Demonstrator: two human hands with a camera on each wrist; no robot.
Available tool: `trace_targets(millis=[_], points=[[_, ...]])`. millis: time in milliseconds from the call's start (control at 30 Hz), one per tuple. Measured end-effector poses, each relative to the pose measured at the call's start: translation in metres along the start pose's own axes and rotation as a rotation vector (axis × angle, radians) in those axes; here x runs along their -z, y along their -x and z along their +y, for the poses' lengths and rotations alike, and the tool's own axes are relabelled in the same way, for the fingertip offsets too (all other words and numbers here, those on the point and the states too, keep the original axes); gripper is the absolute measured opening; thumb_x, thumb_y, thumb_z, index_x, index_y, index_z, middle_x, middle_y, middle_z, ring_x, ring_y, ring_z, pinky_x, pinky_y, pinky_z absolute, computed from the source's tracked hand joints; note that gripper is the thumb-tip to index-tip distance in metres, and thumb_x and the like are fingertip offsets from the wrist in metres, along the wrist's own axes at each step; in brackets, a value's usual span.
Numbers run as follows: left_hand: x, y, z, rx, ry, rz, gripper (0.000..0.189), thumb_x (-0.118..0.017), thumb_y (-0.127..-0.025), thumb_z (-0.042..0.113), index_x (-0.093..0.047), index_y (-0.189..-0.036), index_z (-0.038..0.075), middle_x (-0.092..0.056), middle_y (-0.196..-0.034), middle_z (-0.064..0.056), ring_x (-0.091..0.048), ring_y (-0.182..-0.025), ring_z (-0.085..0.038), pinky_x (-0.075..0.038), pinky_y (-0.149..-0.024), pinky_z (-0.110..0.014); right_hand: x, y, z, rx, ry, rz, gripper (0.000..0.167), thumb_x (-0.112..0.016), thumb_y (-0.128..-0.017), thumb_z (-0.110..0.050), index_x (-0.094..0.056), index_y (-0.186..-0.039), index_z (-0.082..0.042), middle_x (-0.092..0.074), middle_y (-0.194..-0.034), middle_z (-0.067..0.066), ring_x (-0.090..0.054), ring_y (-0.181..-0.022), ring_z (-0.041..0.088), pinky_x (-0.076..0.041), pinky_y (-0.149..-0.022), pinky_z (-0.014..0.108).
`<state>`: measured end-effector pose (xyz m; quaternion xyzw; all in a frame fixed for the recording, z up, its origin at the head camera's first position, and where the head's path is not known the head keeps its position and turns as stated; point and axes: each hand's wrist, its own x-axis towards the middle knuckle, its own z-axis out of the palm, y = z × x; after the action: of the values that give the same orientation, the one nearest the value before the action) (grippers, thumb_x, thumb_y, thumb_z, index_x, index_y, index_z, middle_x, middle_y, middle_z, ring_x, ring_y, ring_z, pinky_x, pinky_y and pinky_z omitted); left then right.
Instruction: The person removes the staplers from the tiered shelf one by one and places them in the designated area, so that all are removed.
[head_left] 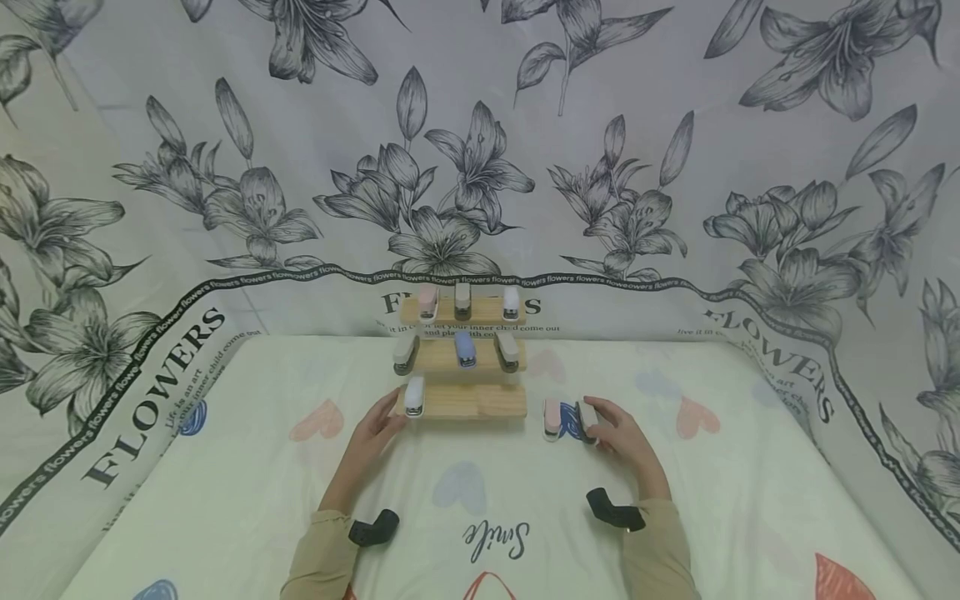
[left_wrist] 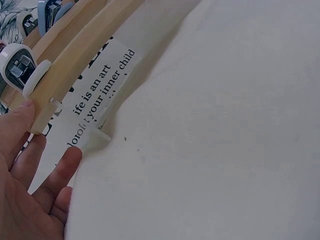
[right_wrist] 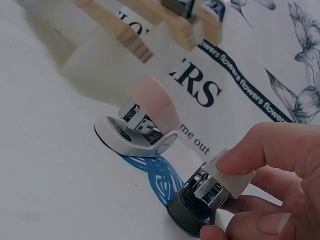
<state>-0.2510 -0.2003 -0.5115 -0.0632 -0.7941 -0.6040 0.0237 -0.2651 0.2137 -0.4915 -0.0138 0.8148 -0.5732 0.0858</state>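
Note:
My right hand (head_left: 621,435) pinches a small stapler (right_wrist: 202,192) with a pale grey top and a dark base, thumb and fingers at its sides, at the table surface. Left of it stands a stapler with a pink top and white base (right_wrist: 150,110), its mouth open. At the left end of the lowest step of a wooden rack (head_left: 465,402), my left hand (head_left: 375,429) grips the board's end, thumb above and fingers below. A white stapler (head_left: 415,395) sits on that step beside the left thumb.
The middle step holds a blue stapler (head_left: 465,348) between two grey ones. On the top step stand pink (head_left: 427,302), grey (head_left: 462,302) and white (head_left: 511,302) staplers. A flower-printed curtain (head_left: 480,167) hangs behind the table, whose white cloth (head_left: 247,467) carries coloured hearts.

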Motion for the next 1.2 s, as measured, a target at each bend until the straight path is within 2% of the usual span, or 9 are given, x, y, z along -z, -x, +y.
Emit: trace_targets(millis=[300, 500, 700, 900, 1000, 1200], points=[[-0.001, 0.000, 0.002, 0.017, -0.024, 0.021, 0.060, -0.056, -0.087, 0.039, -0.034, -0.137, 0.015, -0.031, -0.141, -0.009, -0.047, -0.110, -0.029, -0.034, -0.094, -0.045, 0.001, -0.001, -0.003, -0.022, 0.023, -0.005, 0.057, -0.057, -0.079, -0.005, -0.040, -0.133, -0.005, -0.023, -0.141, 0.022, -0.040, -0.051, 0.015, -0.039, -0.048, 0.026], [-0.002, 0.000, 0.003, 0.027, -0.031, 0.022, 0.060, -0.056, -0.087, 0.038, -0.034, -0.137, 0.012, -0.030, -0.141, -0.011, -0.048, -0.108, -0.030, -0.034, -0.093, -0.046, 0.003, -0.001, -0.004, -0.004, 0.014, -0.026, 0.056, -0.056, -0.079, -0.001, -0.039, -0.132, -0.003, -0.021, -0.141, 0.024, -0.039, -0.049, 0.015, -0.039, -0.048, 0.026], [-0.002, 0.000, 0.002, 0.036, -0.027, 0.026, 0.061, -0.056, -0.087, 0.038, -0.033, -0.137, 0.012, -0.030, -0.141, -0.012, -0.047, -0.109, -0.031, -0.034, -0.094, -0.046, 0.003, -0.001, -0.006, -0.004, 0.033, -0.043, 0.060, -0.062, -0.080, -0.007, -0.036, -0.134, -0.003, -0.017, -0.142, 0.026, -0.038, -0.050, 0.013, -0.040, -0.050, 0.025], [-0.001, 0.001, 0.001, 0.031, -0.017, 0.014, 0.060, -0.055, -0.088, 0.038, -0.033, -0.138, 0.014, -0.029, -0.142, -0.011, -0.046, -0.110, -0.029, -0.033, -0.094, -0.046, 0.004, -0.001, -0.011, -0.017, 0.062, 0.007, 0.058, -0.062, -0.084, -0.014, -0.036, -0.135, -0.005, -0.022, -0.142, 0.021, -0.047, -0.058, 0.017, -0.044, -0.054, 0.028], [-0.001, 0.000, 0.002, 0.016, -0.007, 0.017, 0.059, -0.056, -0.088, 0.037, -0.034, -0.138, 0.014, -0.030, -0.142, -0.009, -0.048, -0.107, -0.028, -0.034, -0.094, -0.046, 0.005, 0.001, -0.015, 0.013, -0.005, 0.023, 0.056, -0.060, -0.086, -0.015, -0.036, -0.135, -0.005, -0.025, -0.142, 0.018, -0.047, -0.056, 0.016, -0.045, -0.055, 0.028], [-0.002, 0.001, 0.004, 0.009, -0.028, 0.027, 0.058, -0.056, -0.088, 0.036, -0.035, -0.137, 0.014, -0.032, -0.140, -0.009, -0.053, -0.099, -0.025, -0.038, -0.090, -0.043, 0.008, 0.007, -0.021, 0.137, -0.330, -0.036, 0.046, -0.051, -0.092, -0.011, -0.035, -0.133, 0.002, -0.028, -0.140, 0.018, -0.038, -0.050, 0.008, -0.047, -0.056, 0.024]])
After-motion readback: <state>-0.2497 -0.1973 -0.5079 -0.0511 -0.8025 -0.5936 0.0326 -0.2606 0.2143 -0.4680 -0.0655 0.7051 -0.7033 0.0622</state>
